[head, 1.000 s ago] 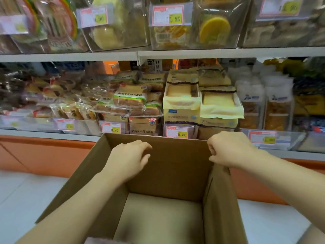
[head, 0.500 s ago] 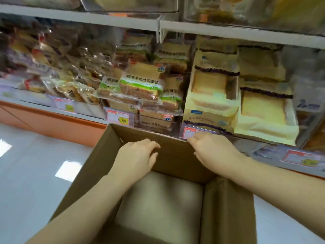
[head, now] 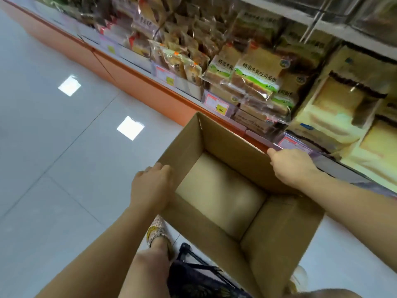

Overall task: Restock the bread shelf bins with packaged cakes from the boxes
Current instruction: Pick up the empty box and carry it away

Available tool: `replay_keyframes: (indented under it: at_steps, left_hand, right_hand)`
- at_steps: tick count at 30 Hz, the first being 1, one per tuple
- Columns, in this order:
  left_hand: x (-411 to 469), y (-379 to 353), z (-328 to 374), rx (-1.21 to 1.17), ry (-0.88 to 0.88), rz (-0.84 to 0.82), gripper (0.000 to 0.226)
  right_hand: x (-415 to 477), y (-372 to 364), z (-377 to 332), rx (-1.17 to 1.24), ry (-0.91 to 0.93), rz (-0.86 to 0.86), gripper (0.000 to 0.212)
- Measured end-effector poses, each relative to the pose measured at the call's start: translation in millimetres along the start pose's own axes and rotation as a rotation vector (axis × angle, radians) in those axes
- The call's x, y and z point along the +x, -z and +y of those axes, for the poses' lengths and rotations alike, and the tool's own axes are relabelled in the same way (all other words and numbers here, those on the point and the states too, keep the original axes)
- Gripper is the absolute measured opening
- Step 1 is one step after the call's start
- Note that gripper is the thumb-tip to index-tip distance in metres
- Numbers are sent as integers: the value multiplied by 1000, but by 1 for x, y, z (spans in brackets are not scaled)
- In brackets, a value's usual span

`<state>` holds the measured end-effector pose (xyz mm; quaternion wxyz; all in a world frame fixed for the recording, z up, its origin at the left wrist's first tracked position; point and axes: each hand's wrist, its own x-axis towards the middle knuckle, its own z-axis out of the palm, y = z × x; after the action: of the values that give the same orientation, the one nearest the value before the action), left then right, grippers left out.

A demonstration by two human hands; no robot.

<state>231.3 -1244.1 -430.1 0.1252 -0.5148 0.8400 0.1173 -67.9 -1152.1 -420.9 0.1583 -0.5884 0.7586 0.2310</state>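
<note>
Open-topped cardboard box (head: 279,231) is held tilted just in front of the bread shelf (head: 137,66). Its left wall is grasped by the left hand (head: 151,187), and its far right corner by the right hand (head: 293,166). Packaged cakes (head: 335,108) are stacked in the shelf bins beyond.

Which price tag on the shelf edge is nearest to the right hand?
The blurred tag just beyond the right hand, below the yellow packs; the 8.80 tag lies farther left.

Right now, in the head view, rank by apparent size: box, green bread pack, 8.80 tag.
1. box
2. green bread pack
3. 8.80 tag
The box is nearest the camera, which exaggerates it, but the gaps are clear.
</note>
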Motion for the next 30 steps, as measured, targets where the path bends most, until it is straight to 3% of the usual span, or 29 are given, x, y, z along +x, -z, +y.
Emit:
replay_keyframes:
  at_steps: [8, 18, 24, 30]
  left_hand:
    - [-50, 30, -47, -4, 202, 18, 16]
    - [-155, 122, -94, -97, 614, 29, 18]
    - [-195, 197, -174, -136, 793, -235, 46]
    - [-239, 253, -247, -375, 979, -211, 62]
  right_hand:
    - [3, 65, -72, 133, 249, 89, 25]
    - [-27, 175, -129, 146, 435, 160, 18]
    - [-52, 297, -185, 125, 510, 225, 13]
    - [-69, 375, -260, 126, 637, 240, 10]
